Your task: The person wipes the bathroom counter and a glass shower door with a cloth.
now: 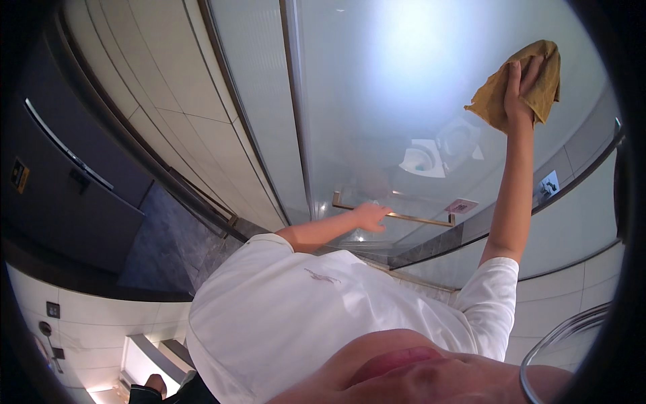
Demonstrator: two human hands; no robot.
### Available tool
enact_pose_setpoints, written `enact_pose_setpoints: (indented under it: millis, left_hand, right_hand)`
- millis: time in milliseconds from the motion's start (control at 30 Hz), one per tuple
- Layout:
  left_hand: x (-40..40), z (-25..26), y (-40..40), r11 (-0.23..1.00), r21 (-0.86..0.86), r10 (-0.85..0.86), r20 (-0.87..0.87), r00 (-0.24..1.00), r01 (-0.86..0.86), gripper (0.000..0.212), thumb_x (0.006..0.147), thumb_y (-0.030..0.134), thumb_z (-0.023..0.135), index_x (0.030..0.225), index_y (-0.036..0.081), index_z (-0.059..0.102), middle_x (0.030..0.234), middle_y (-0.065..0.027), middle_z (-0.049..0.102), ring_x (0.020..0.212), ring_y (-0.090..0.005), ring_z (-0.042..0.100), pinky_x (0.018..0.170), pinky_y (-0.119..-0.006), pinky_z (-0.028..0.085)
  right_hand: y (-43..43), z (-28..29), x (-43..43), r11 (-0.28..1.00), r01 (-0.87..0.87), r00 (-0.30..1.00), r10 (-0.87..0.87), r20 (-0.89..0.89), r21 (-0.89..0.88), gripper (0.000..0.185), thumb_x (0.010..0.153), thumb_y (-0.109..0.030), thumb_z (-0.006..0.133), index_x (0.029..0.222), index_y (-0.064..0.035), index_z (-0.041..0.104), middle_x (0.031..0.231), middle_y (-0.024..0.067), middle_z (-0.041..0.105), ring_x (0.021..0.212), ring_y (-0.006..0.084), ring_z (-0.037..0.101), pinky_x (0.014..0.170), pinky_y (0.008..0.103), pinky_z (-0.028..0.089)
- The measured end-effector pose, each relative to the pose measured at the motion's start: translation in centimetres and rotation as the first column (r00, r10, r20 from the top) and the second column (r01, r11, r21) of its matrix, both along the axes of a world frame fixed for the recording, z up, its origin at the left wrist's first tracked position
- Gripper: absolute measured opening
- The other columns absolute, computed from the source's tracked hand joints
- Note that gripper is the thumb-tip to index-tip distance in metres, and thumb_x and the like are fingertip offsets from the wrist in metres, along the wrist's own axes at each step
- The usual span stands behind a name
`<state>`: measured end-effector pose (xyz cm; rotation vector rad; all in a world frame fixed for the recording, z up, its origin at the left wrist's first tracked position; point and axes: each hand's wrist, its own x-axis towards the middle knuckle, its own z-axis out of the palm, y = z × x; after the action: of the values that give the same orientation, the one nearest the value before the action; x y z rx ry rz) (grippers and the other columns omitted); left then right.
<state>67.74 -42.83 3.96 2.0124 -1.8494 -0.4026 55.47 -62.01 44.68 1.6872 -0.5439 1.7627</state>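
My right hand (522,91) is raised high at the right and holds a mustard-brown cloth (492,96) against a frosted glass panel (348,101). The cloth spreads around my fingers, and its lower edge hangs past my wrist. Lower down, my left hand (371,216) is on a brass-coloured bar handle (419,218) fixed to the same glass. My fingers cover the left part of the bar. A small pinkish sign (462,205) bearing writing is stuck near the handle's right end. A white toilet (423,160) shows through the glass below the cloth.
A dark door (65,212) with a long metal pull (68,146) stands at the left, beside a tiled wall (176,91). A metal wall fitting (548,187) is at the right. Grey floor tiles (166,237) show by the door. A black switch plate (53,309) sits lower left.
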Motion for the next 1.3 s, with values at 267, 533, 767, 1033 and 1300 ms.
enact_pose_setpoints:
  millis: [267, 533, 767, 1033, 1300]
  left_hand:
    - [-2.0, 2.0, 1.3, 0.999, -0.01, -0.046, 0.02, 0.999, 0.046, 0.054, 0.072, 0.035, 0.063, 0.118, 0.011, 0.046, 0.1, -0.011, 0.061, 0.093, -0.031, 0.059, 0.076, -0.044, 0.046]
    - [-6.4, 6.6, 2.9, 0.986, 0.164, -0.011, 0.076, 0.997, -0.002, 0.042, 0.077, 0.037, 0.059, 0.106, 0.009, 0.047, 0.085, -0.0101, 0.063, 0.083, -0.0325, 0.06, 0.069, -0.044, 0.046]
    - [-5.8, 3.1, -0.5, 0.974, 0.171, -0.185, 0.227, 0.956, 0.148, 0.04, 0.08, 0.043, 0.057, 0.094, 0.007, 0.047, 0.075, -0.0163, 0.061, 0.076, -0.039, 0.058, 0.065, -0.049, 0.044]
    - [-6.2, 1.6, -1.4, 0.981, 0.089, -0.178, 0.052, 0.983, 0.173, 0.034, 0.083, 0.037, 0.056, 0.09, 0.004, 0.052, 0.075, -0.0178, 0.06, 0.075, -0.0388, 0.058, 0.065, -0.048, 0.044]
    - [-6.7, 2.0, -2.5, 0.986, 0.088, -0.136, -0.077, 0.988, 0.143, 0.034, 0.082, 0.036, 0.058, 0.098, 0.006, 0.055, 0.075, -0.0145, 0.061, 0.075, -0.0359, 0.059, 0.064, -0.045, 0.044]
  right_hand:
    - [1.0, -1.9, -4.1, 0.798, -0.482, 0.864, 0.5, 0.05, 0.361, 0.066, 0.089, -0.049, 0.043, 0.136, -0.005, 0.031, 0.137, 0.0184, 0.035, 0.128, 0.0354, 0.03, 0.105, 0.0418, 0.024]
    - [2.4, -6.8, -10.2, 0.935, -0.22, 0.973, 0.232, -0.011, 0.279, 0.056, 0.089, -0.04, 0.046, 0.128, -0.002, 0.037, 0.131, 0.019, 0.033, 0.12, 0.0365, 0.032, 0.099, 0.0446, 0.026]
    - [1.0, -16.5, -9.4, 0.91, -0.379, 0.925, 0.365, 0.107, 0.166, 0.036, 0.087, -0.02, 0.052, 0.115, 0.0024, 0.053, 0.109, 0.0214, 0.054, 0.102, 0.0382, 0.05, 0.089, 0.0432, 0.039]
    - [-0.6, -19.4, -11.0, 0.897, -0.437, 0.883, 0.415, 0.221, 0.064, 0.041, 0.091, -0.022, 0.046, 0.122, 0.0054, 0.046, 0.116, 0.0221, 0.051, 0.107, 0.0377, 0.048, 0.093, 0.0435, 0.038]
    - [-4.6, -25.4, -22.8, 0.976, -0.171, 0.937, 0.119, 0.33, 0.134, 0.045, 0.092, -0.025, 0.045, 0.124, 0.0053, 0.043, 0.123, 0.0218, 0.046, 0.114, 0.0371, 0.042, 0.096, 0.0439, 0.033]
